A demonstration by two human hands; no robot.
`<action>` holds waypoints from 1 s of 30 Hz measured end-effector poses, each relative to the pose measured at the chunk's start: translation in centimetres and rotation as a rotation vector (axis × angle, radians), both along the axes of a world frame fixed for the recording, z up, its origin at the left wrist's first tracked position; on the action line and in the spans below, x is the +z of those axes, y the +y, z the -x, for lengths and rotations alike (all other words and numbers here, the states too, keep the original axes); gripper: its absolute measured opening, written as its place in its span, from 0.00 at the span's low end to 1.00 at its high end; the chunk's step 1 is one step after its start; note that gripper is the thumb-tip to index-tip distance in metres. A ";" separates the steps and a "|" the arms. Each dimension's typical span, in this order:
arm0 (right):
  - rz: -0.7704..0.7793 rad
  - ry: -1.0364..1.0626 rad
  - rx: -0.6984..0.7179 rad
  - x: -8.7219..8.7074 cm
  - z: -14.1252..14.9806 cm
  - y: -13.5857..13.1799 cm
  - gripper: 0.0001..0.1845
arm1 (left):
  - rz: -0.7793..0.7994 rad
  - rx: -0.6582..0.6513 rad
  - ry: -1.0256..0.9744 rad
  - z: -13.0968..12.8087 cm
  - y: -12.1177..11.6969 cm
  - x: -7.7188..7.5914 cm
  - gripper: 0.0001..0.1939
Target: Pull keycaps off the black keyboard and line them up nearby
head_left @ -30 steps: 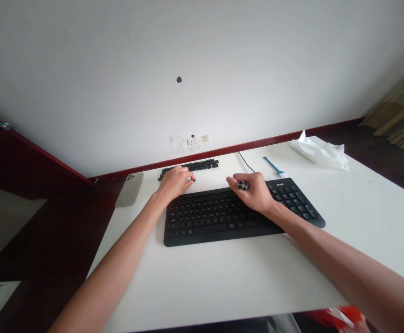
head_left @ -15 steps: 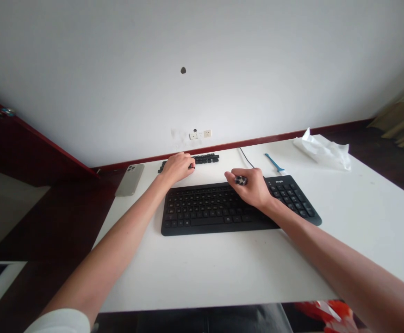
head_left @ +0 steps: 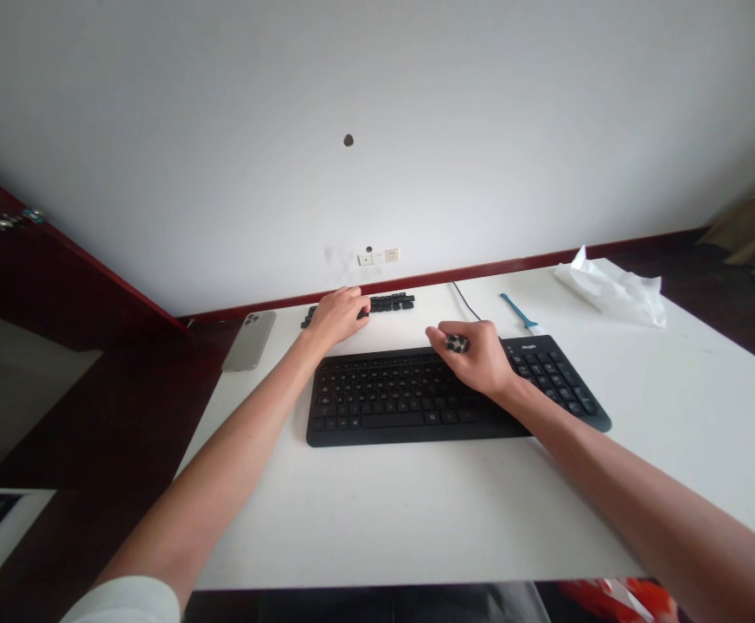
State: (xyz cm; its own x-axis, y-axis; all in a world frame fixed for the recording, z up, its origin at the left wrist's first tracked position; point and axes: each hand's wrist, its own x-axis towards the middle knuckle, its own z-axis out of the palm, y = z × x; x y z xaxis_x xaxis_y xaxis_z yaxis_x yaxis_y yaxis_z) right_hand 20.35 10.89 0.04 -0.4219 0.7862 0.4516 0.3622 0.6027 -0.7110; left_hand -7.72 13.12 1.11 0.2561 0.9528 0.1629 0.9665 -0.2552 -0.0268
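A black keyboard lies on the white table with a cable behind it. Much of its left part shows small pale marks instead of full key tops. Beyond its back edge, several loose black keycaps are laid out in rows. My left hand is over these rows, its fingers pinched on a small dark keycap. Above the keyboard's right half, my right hand is closed in a fist round a dark stick-like thing with a pale star pattern; its lower end is hidden.
A phone rests at the table's left edge. Behind the keyboard on the right are a blue brush-like tool and a crumpled white plastic bag. The wall with sockets stands behind the table.
The whole view has shifted slightly, so everything sits a little lower and further right. Both hands keep nearly the same places and grips.
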 end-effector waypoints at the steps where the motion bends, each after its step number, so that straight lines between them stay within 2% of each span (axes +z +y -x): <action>1: 0.001 0.000 -0.002 0.0 0.0 0.0 0.26 | -0.019 0.005 -0.014 -0.3 -0.3 0.3 0.06; 5: -0.001 -0.005 -0.019 -0.1 -0.1 0.2 0.26 | -0.069 -0.031 -0.138 -2.2 -2.3 1.3 0.10; 8: -0.004 0.024 -0.050 -0.1 -0.3 0.3 0.27 | -0.002 -0.182 -0.259 -4.5 -4.8 1.3 0.18; 11: 0.057 0.166 -0.093 0.3 -0.3 0.4 0.27 | 0.038 -0.317 -0.314 -6.8 -7.4 0.7 0.28; 12: 0.109 0.241 -0.105 0.5 -0.2 0.4 0.27 | 0.044 -0.344 -0.329 -7.3 -8.2 0.3 0.31; 14: 0.268 0.438 -0.099 0.9 0.0 0.6 0.27 | 0.100 -0.399 -0.329 -8.1 -9.3 -0.4 0.46; 16: 0.470 0.668 -0.053 1.3 0.1 0.9 0.26 | 0.180 -0.430 -0.298 -8.5 -10.1 -1.2 0.58; 18: 0.665 0.847 0.020 1.6 0.2 1.2 0.26 | 0.245 -0.440 -0.258 -8.5 -10.5 -1.9 0.66; 20: 0.801 0.932 0.079 1.7 0.2 1.5 0.25 | 0.266 -0.419 -0.238 -8.6 -10.6 -2.5 0.68; 22: 0.865 0.961 0.103 1.7 0.1 1.6 0.24 | 0.244 -0.365 -0.243 -8.7 -10.7 -3.0 0.68; 25: 0.881 0.979 0.077 1.8 -0.1 1.7 0.24 | 0.198 -0.299 -0.258 -9.0 -10.6 -3.4 0.67; 30: 0.860 0.969 0.084 2.2 -0.2 1.5 0.23 | 0.192 -0.305 -0.285 -9.2 -10.5 -3.4 0.66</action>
State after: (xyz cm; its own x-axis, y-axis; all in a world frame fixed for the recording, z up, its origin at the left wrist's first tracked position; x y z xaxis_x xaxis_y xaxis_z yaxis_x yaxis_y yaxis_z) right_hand 20.51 12.43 2.26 -0.2713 0.9619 -0.0343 -0.5302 -0.1790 -0.8288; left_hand 1.49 2.64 -2.30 0.4998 0.8608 0.0956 0.8086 -0.5034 0.3046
